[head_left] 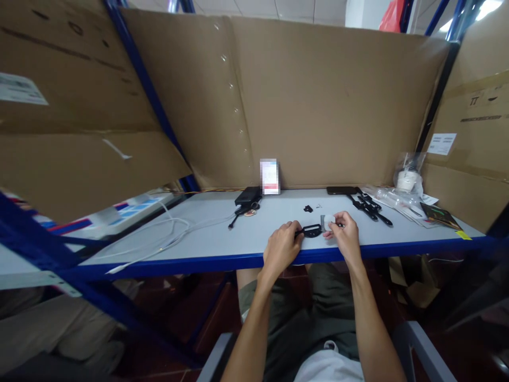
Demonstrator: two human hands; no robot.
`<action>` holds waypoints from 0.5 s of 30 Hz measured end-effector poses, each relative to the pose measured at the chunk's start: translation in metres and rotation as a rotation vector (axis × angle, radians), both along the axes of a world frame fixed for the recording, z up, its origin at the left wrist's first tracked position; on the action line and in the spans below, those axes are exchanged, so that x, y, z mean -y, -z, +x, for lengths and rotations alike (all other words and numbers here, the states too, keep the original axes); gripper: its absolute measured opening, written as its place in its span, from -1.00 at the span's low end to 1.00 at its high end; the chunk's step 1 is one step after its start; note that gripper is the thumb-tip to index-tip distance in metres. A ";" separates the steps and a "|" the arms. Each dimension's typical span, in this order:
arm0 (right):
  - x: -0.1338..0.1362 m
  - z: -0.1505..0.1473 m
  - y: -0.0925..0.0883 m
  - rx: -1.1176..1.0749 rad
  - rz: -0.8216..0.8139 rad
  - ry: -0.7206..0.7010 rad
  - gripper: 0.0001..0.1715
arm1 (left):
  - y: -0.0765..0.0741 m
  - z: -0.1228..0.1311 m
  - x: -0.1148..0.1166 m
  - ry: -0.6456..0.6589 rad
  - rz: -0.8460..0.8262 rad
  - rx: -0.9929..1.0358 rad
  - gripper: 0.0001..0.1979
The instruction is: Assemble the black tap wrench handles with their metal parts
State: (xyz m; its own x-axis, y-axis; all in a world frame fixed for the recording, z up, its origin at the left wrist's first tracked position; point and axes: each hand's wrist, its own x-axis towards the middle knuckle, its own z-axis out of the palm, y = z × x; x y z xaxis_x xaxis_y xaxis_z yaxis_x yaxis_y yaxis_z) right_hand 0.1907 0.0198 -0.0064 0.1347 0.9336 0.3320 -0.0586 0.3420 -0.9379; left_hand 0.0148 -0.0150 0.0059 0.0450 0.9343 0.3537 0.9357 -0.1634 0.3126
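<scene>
My left hand [283, 245] is closed near the front edge of the table, pinching one end of a black strap [312, 231] with an open loop in it. Just to the right, my right hand [347, 236] has its fingers closed on a small white rounded piece [328, 222] with a grey flat part beside it. The strap's far end lies close to the white piece; whether they are joined I cannot tell. Beyond my hands lies a small black part [307, 208], with a tiny light bit [318, 206] beside it.
A lit phone [270, 176] leans on the cardboard back wall [334, 106]. Left of it lies a black box-shaped device [248, 196]; white cables [175, 241] run further left. Black straps [369, 207], a dark phone [342, 190] and plastic bags [389, 199] lie at right.
</scene>
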 end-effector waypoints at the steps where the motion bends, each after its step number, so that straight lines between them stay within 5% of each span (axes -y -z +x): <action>1: 0.002 0.001 -0.001 -0.026 -0.013 -0.009 -0.59 | 0.000 0.000 0.000 0.001 0.000 0.002 -0.89; 15: 0.010 0.012 -0.001 0.417 0.007 -0.106 -0.59 | -0.001 0.000 0.000 0.006 0.007 0.020 -0.85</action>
